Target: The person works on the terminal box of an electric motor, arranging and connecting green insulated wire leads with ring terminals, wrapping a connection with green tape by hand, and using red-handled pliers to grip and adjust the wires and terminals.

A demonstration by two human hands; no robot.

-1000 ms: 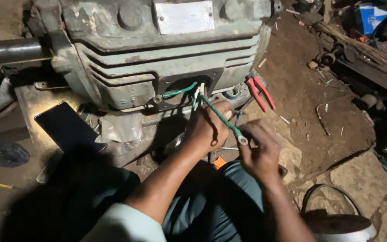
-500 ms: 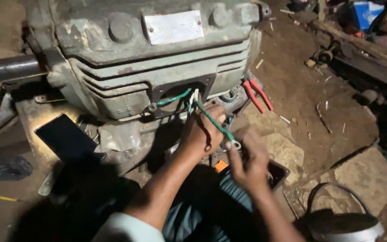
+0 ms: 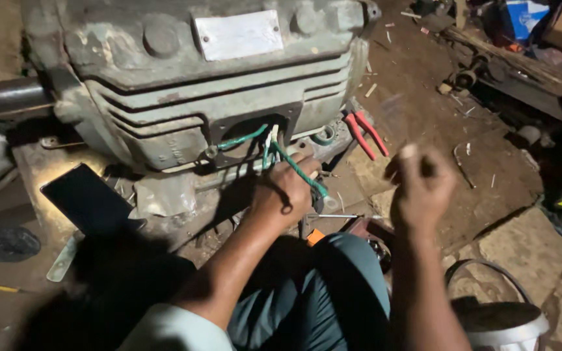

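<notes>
Head view: left hand fingers curled, pinching green wire below the motor terminal opening. Right hand raised, blurred, loosely fisted, apart to the right. Red pliers lie beyond; bare dirt floor farther right.

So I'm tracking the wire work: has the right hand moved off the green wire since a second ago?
Yes. The right hand has let go of the green wire and pulled right, away from the grey motor housing.
</notes>
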